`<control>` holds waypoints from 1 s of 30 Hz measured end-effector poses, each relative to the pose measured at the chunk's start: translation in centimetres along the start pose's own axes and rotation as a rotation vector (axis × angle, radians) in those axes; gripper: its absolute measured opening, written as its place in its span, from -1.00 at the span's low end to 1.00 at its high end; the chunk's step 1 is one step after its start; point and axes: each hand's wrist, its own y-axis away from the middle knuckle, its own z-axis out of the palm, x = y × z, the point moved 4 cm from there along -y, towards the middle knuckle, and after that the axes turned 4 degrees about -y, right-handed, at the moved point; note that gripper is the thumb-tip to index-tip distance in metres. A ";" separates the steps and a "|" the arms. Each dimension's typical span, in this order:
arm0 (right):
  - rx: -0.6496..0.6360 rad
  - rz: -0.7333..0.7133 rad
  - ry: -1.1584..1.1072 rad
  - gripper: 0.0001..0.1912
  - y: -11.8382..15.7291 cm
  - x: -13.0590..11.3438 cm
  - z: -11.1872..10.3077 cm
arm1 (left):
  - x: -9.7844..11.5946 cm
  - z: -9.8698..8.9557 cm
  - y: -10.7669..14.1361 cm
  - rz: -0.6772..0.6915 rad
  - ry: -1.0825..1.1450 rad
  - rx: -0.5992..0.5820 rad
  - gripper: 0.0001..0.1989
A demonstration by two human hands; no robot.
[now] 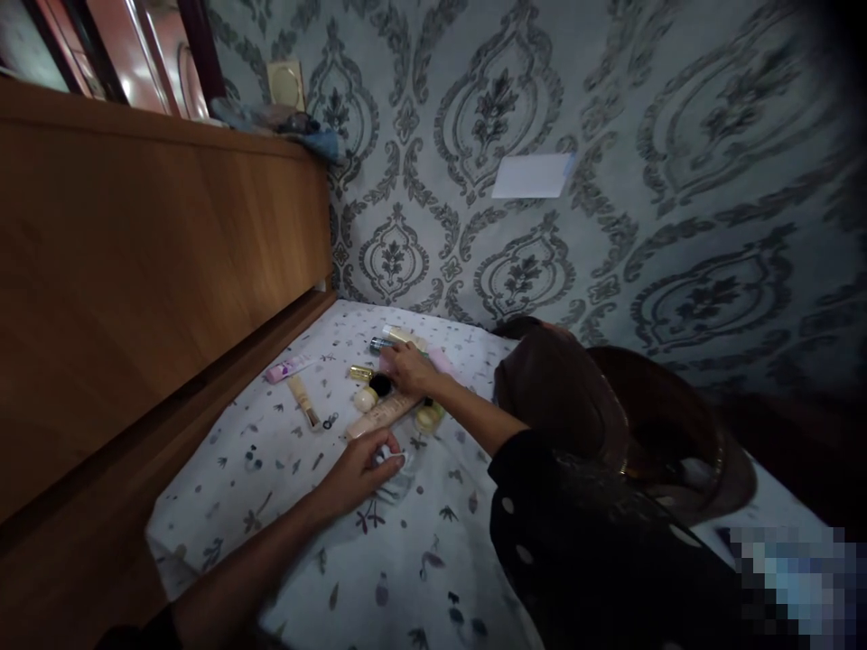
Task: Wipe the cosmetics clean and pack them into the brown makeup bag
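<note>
My left hand (pixel 366 469) is closed around a small whitish, crumpled-looking thing (pixel 394 489) low over the patterned sheet. Farther forward, my right hand (pixel 412 370) bends its fingers down among a cluster of cosmetics; what they hold is hidden. Beneath it lies a long beige tube (pixel 379 419). Left of its fingertips are a black round lid (pixel 380 385), a cream round jar (pixel 366 400) and a small gold bottle (pixel 361 372). A yellowish jar (pixel 426 416) sits behind my right wrist. Beyond are a dark tube (pixel 380 345) and a cream tube (pixel 405 337).
At the left of the sheet (pixel 379 591) lie a pink tube (pixel 287 368) and a beige tube (pixel 302 400). A wooden cabinet (pixel 163 244) borders the left side. A brown bag (pixel 555 388) stands right, against the patterned wall (pixel 433 244).
</note>
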 end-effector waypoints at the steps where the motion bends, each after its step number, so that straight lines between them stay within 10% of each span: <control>1: 0.006 0.019 -0.007 -0.54 -0.1 0.1 0.0 | 0.1 0.0 0.0 0.003 -0.002 -0.002 -0.77; 11: 0.244 0.223 -0.246 -0.41 2.4 0.9 -2.0 | 0.1 0.0 0.1 -0.018 -0.008 -0.029 -0.76; 17: 0.476 0.172 -1.079 -0.39 10.6 0.3 -1.1 | 0.8 -0.5 0.6 -0.016 -0.092 0.027 -0.75; 23: 0.461 0.272 -1.270 -0.36 19.0 -0.9 3.0 | 1.1 -1.4 1.5 0.019 -0.144 0.254 -0.79; 30: 0.550 0.274 -1.036 -0.37 21.0 -1.6 4.7 | 4.5 0.2 2.6 0.537 -0.465 0.298 -0.79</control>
